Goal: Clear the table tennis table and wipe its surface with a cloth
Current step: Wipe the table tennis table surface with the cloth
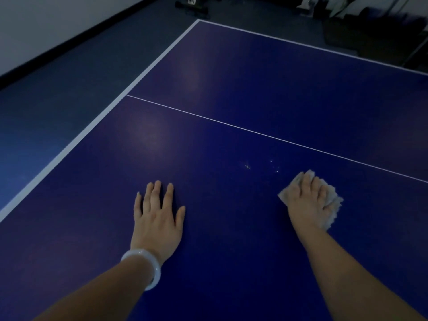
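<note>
The blue table tennis table point(266, 93) fills most of the view, with white edge lines and a thin white centre line. My left hand point(158, 214) lies flat on the surface with straight, spread fingers and holds nothing; a white bangle sits on its wrist. My right hand point(306, 200) presses a pale crumpled cloth point(333, 202) down onto the table, fingers laid over it. A few small shiny specks point(247, 166) lie on the surface just beyond and left of the cloth.
Grey-blue floor point(58, 93) runs along the table's left edge up to a white wall with a dark skirting. Dark equipment and stands point(192, 5) crowd the floor past the table's far end. The room is dim.
</note>
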The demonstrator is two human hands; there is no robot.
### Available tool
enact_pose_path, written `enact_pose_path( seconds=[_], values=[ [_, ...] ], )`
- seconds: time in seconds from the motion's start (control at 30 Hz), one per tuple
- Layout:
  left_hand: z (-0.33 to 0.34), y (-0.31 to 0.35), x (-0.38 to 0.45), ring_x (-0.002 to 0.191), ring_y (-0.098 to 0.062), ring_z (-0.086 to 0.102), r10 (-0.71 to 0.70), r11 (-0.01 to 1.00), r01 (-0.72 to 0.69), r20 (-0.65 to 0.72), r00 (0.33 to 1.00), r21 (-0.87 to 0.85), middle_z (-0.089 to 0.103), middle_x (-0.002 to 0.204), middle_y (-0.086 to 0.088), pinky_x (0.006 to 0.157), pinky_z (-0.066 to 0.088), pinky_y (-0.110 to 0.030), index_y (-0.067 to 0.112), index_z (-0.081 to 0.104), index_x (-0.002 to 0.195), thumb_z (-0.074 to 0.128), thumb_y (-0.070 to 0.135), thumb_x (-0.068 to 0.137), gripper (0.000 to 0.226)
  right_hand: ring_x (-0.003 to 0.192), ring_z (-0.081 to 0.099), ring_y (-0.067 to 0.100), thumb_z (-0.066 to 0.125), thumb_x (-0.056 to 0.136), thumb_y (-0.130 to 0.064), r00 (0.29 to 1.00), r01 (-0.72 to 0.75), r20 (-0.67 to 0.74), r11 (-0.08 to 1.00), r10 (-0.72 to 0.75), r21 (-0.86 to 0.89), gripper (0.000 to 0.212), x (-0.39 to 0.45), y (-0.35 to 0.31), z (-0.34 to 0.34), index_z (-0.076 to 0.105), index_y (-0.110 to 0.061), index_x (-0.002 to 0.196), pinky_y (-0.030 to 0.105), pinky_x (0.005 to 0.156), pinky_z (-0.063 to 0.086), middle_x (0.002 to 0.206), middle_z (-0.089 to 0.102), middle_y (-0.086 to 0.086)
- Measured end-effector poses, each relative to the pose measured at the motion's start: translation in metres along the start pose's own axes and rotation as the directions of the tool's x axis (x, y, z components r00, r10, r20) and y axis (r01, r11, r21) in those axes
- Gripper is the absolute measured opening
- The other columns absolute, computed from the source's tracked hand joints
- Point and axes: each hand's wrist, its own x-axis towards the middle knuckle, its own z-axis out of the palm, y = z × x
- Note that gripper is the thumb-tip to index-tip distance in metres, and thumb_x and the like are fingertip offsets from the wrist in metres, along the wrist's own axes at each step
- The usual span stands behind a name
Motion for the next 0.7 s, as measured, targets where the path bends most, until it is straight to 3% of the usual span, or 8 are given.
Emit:
enact_pose_path(
  seconds=[0.1,0.2,0.33,0.47,0.5,0.57,0.63,0.7],
  values=[
    [0.0,0.0,0.0,0.15,-0.022,-0.001,-0.001,1.0,0.001,-0.004,1.0,0.005,0.013,0.162,-0.009,0.122,-0.002,-0.045,0.02,0.013,0.155,0.0,0.058,0.096,0.071,0.151,-0.008,0.022,0.003,0.099,-0.047,0.999,-0.013,0.03,0.998,0.011,0.054,0.06,0.033,-0.061,0.005,-0.008,-0.03,0.155,0.056,0.113,-0.021,0.165,-0.003,-0.002],
    [-0.001,0.003,0.001,0.15,-0.021,-0.002,0.0,1.0,-0.001,-0.01,1.0,-0.01,0.01,0.162,-0.007,0.121,-0.005,-0.043,0.021,0.013,0.155,-0.001,0.058,0.094,0.073,0.151,-0.006,0.023,0.003,0.098,-0.049,0.984,0.16,0.062,0.983,-0.165,0.09,0.061,0.041,-0.124,0.015,-0.001,-0.031,0.156,0.058,0.114,-0.019,0.165,0.001,-0.002],
    [-0.002,0.001,0.003,0.15,-0.02,-0.006,-0.004,1.0,0.004,0.0,1.0,-0.009,0.005,0.163,-0.007,0.121,-0.009,-0.042,0.023,0.009,0.155,0.0,0.057,0.095,0.07,0.151,-0.012,0.023,0.009,0.1,-0.05,0.813,0.582,0.081,0.802,-0.577,-0.135,0.06,-0.015,-0.159,0.05,-0.002,-0.032,0.156,0.059,0.117,-0.013,0.165,-0.008,-0.004],
    [-0.005,0.0,0.002,0.15,-0.022,-0.006,0.001,1.0,-0.001,0.004,1.0,-0.012,0.006,0.163,-0.008,0.122,-0.006,-0.044,0.021,0.008,0.155,0.0,0.057,0.093,0.072,0.152,-0.003,0.026,0.008,0.099,-0.051,0.679,0.723,0.062,0.651,-0.732,-0.231,0.062,-0.066,-0.093,0.054,0.001,-0.029,0.157,0.059,0.118,0.003,0.165,-0.001,0.0],
    [-0.004,0.0,0.002,0.15,-0.022,-0.006,0.002,1.0,-0.002,0.006,1.0,-0.024,0.006,0.163,-0.009,0.122,-0.005,-0.045,0.021,0.008,0.155,0.0,0.057,0.093,0.072,0.152,0.002,0.029,0.011,0.099,-0.049,0.702,0.692,0.054,0.662,-0.71,-0.287,0.064,-0.061,-0.069,0.045,0.001,-0.024,0.157,0.059,0.118,0.009,0.164,0.003,0.003],
    [-0.003,0.001,0.002,0.15,-0.023,-0.007,0.002,1.0,-0.002,0.012,1.0,-0.025,0.005,0.163,-0.009,0.122,-0.005,-0.046,0.021,0.008,0.155,0.001,0.056,0.094,0.071,0.15,0.008,0.032,0.013,0.098,-0.044,0.841,0.502,-0.044,0.808,-0.539,-0.309,0.066,-0.032,-0.017,0.025,-0.005,-0.018,0.157,0.058,0.117,0.014,0.163,0.007,0.008],
    [-0.001,0.001,0.001,0.15,-0.023,-0.007,0.002,1.0,-0.002,0.013,1.0,-0.011,0.004,0.163,-0.009,0.121,-0.005,-0.047,0.021,0.007,0.155,0.001,0.056,0.095,0.07,0.15,0.003,0.029,0.014,0.1,-0.043,0.986,0.144,-0.067,0.979,-0.155,-0.146,0.063,-0.001,0.02,0.0,-0.011,-0.024,0.155,0.059,0.118,0.007,0.164,0.0,0.006],
    [0.0,0.0,0.002,0.15,-0.023,-0.007,-0.001,1.0,0.002,0.012,1.0,-0.013,0.004,0.163,-0.009,0.121,-0.006,-0.046,0.021,0.007,0.155,0.003,0.055,0.095,0.069,0.15,-0.001,0.031,0.012,0.102,-0.045,0.993,-0.113,-0.019,0.993,0.113,-0.021,0.06,0.014,0.019,-0.012,-0.011,-0.028,0.154,0.062,0.117,0.0,0.165,-0.003,0.005]
  ],
)
